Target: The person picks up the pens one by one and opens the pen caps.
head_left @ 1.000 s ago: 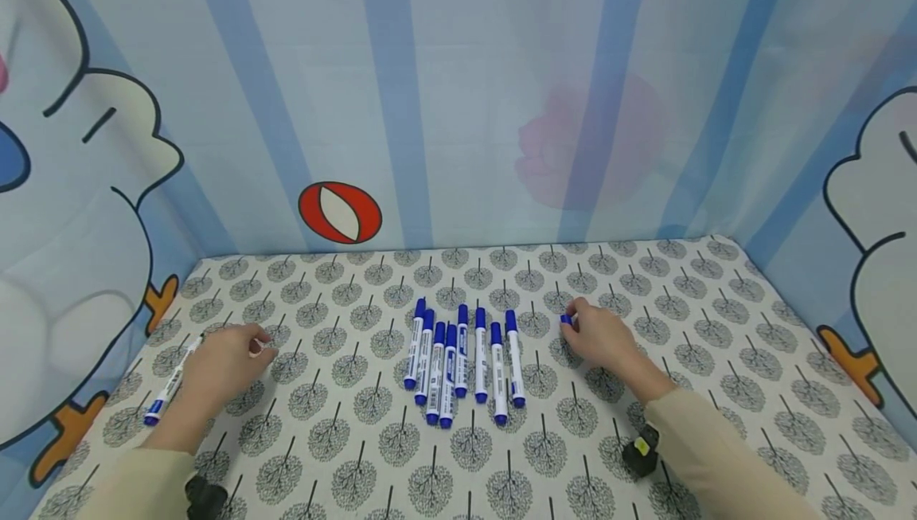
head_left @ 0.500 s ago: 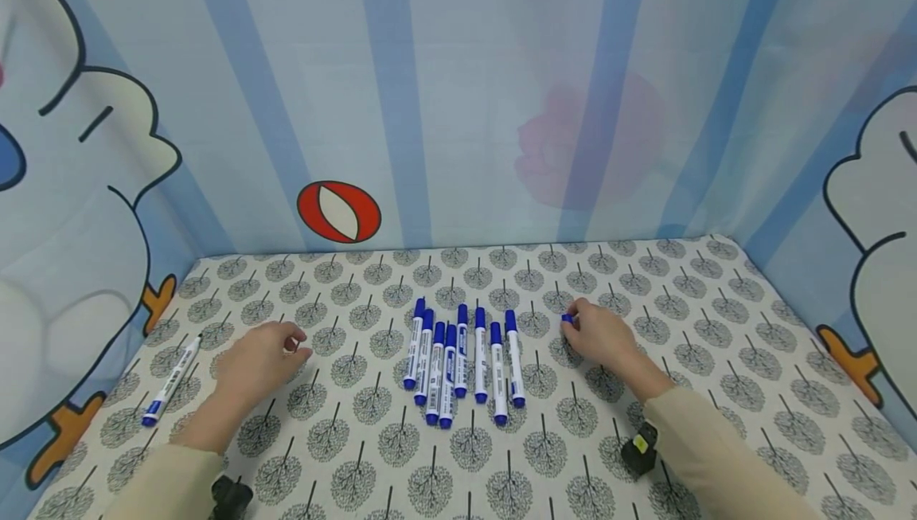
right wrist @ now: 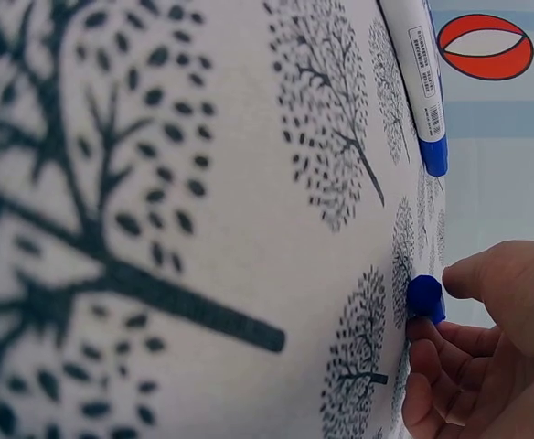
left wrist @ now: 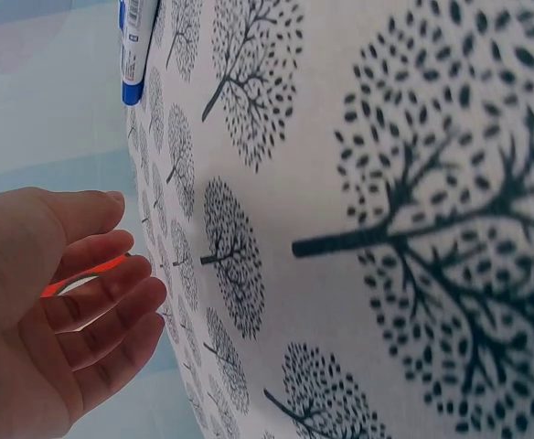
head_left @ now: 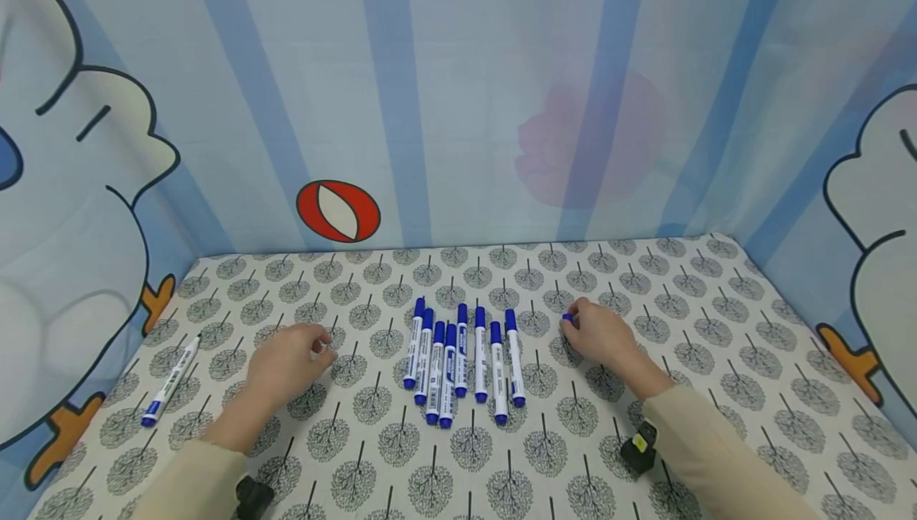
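Note:
My right hand holds a small blue marker cap at its fingertips, low over the cloth, to the right of the marker row. In the right wrist view the cap shows its round end beside the thumb and forefinger. My left hand hovers over the cloth with nothing in it; the left wrist view shows its fingers loosely bent. Several white markers with blue caps lie side by side between the hands. An uncapped marker lies at the far left, its dark tip pointing away.
A white cloth with dark tree prints covers the table. Behind it hangs a light blue striped curtain with cartoon figures at the sides and a red ball print.
My left hand has moved right, away from the uncapped marker, which now shows in full. The right hand has stayed in place with the cap.

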